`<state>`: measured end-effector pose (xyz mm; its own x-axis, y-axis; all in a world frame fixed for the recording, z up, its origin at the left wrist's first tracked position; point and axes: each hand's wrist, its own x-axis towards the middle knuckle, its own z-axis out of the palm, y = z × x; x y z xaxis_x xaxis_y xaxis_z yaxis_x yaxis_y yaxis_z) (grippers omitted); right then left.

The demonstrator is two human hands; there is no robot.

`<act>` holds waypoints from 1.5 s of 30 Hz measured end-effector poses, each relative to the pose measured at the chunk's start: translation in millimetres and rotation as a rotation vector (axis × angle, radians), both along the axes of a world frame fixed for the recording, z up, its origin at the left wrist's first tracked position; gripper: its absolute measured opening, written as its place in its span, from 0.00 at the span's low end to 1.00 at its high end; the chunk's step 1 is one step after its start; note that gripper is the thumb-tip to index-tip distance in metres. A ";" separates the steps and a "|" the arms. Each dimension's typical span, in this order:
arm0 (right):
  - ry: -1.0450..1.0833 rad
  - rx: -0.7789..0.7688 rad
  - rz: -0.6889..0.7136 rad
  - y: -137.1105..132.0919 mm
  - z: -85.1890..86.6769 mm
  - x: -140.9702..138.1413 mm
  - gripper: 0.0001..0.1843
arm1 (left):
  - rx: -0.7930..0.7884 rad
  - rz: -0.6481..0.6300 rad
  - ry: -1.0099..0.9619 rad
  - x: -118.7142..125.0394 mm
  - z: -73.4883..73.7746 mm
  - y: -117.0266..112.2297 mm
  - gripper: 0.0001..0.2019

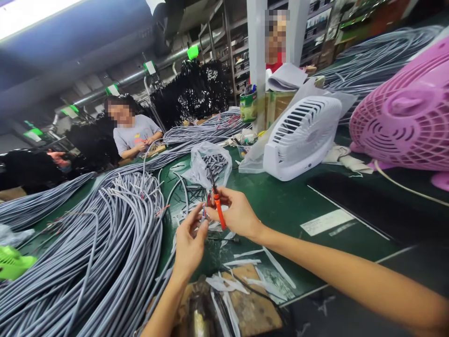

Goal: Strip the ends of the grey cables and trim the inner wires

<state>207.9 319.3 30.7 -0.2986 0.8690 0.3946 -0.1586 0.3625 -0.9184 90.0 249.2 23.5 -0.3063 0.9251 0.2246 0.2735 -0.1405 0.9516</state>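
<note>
Over the green table (277, 201), both of my hands meet at the stripped end of a grey cable. My left hand (189, 245) pinches thin coloured wires (204, 210) between thumb and fingertips. My right hand (242, 215) is closed around an orange-handled tool (219, 210), its dark tip pointing up and away; it looks like small pliers or cutters. The right fingertips are close to the wires, and I cannot tell whether they touch them. Just beyond stands an open clear plastic bag (196, 164) of short grey tubes (214, 162).
A large bundle of grey cables (115, 234) covers the left side. A white fan (305, 135) and a pink fan (403, 112) stand at right. White strips (278, 267) lie around a brown board (259, 304) in front. A co-worker (136, 133) sits across the table.
</note>
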 end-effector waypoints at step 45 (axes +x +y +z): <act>0.010 0.000 0.067 -11.5 -0.5 -0.4 0.09 | -0.058 0.057 -0.496 0.7 15.1 2.7 0.15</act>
